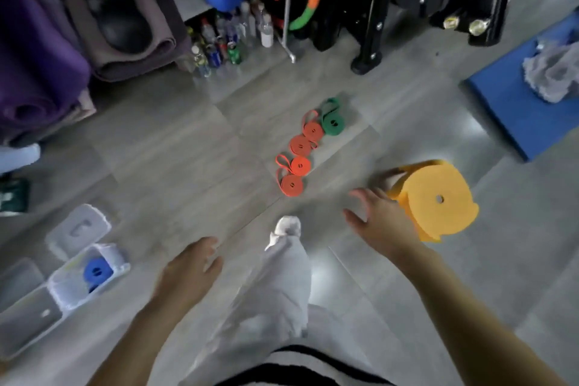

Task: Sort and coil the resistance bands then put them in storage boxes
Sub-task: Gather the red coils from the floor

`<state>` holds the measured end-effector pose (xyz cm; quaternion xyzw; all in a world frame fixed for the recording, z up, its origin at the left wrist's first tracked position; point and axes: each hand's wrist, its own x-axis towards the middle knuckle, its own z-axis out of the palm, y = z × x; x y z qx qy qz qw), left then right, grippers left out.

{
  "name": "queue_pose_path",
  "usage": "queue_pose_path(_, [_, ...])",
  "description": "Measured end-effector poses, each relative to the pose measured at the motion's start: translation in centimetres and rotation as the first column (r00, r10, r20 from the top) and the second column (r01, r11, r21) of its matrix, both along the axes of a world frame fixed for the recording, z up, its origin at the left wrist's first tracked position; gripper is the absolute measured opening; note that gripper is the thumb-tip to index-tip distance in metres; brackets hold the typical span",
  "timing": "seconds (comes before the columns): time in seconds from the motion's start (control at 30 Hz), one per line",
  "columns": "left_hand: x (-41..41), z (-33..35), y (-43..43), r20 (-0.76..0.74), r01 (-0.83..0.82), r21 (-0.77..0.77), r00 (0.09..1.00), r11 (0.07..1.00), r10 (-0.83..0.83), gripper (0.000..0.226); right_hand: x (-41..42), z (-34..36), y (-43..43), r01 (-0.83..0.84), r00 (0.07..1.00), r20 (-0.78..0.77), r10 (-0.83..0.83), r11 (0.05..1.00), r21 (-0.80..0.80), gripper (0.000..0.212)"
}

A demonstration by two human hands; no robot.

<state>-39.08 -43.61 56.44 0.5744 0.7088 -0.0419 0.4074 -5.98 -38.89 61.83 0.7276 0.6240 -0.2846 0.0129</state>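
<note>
The left hand (188, 269) and right hand (382, 222) are released and hold nothing. The right one is just beside the yellow stool (445, 210). Four orange coiled bands (300, 165) lie on the floor (156, 150).

Storage box (28, 323) — cut off at left edge.

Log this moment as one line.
left hand: open, empty | right hand: open, by yellow stool | floor: four orange band coils, one green band coil | storage box: blue band coil
</note>
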Motion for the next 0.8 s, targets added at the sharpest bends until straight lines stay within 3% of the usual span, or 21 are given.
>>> queue_pose_path(0.2, [6.2, -2.5, 8.5, -0.046, -0.142, -0.021, 0.989, 0.990, 0.141, 0.041, 6.1, -2.8, 13.9, -0.132, 0.991, 0.015, 0.132, 0.991, 0.005, 0.047])
queue_pose_path(0.47, [14.7, -2.3, 21.9, 0.052, -0.398, 0.117, 0.917, 0.910, 0.395, 0.038, 12.3, -6.1, 27.2, -0.324, 0.944, 0.015, 0.330, 0.936, -0.139, 0.044])
queue_pose_path(0.63, [20.1, -7.6, 24.3, 0.012, -0.540, 0.065, 0.842, 0.839, 0.540, 0.041, 14.3, -13.1, 36.1, -0.533, 0.834, -0.013, 0.552, 0.798, -0.280, 0.043])
queue_pose_path(0.73, [23.0, -13.2, 25.2, 0.020, -0.653, -0.019, 0.757, 0.757, 0.653, 0.042, 14.8, -19.0, 41.2, -0.633, 0.742, -0.023, 0.670, 0.689, -0.353, 0.042])
queue_pose_path(0.8, [24.5, -17.4, 25.4, -0.005, -0.721, -0.078, 0.691, 0.688, 0.723, 0.041, 14.6, -23.1, 43.7, -0.653, 0.716, -0.009, 0.698, 0.664, -0.364, 0.044])
